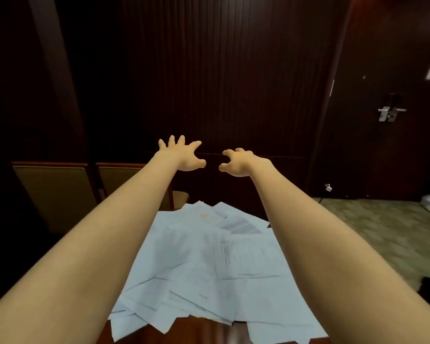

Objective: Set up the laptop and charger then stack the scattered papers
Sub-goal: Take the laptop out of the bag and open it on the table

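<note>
Papers (209, 264) lie in one loose, overlapping heap on the counter (204, 331), filling the lower middle of the view from about 6 o'clock up toward the centre. Sheets sit at crossed angles, so an exact count is not possible; well over a dozen seems likely. No laptop and no charger can be seen anywhere.

Both arms stretch straight out over the heap toward 12 o'clock. The left hand (181, 155) has its fingers fanned wide and grips nothing. The right hand (238, 161), just beside it at 1 o'clock, has its fingers curled into a loose claw, also around nothing. Both hang in the air, well above and beyond the sheets.

I judge the stacking step not begun, and the laptop step cannot be judged from here. The next move would call for bringing both hands down to the heap's outer edges and sweeping the sheets inward.

Counted: two hands, two chairs (57, 194) at 9 o'clock, one door handle (390, 112) at 2 o'clock.
</note>
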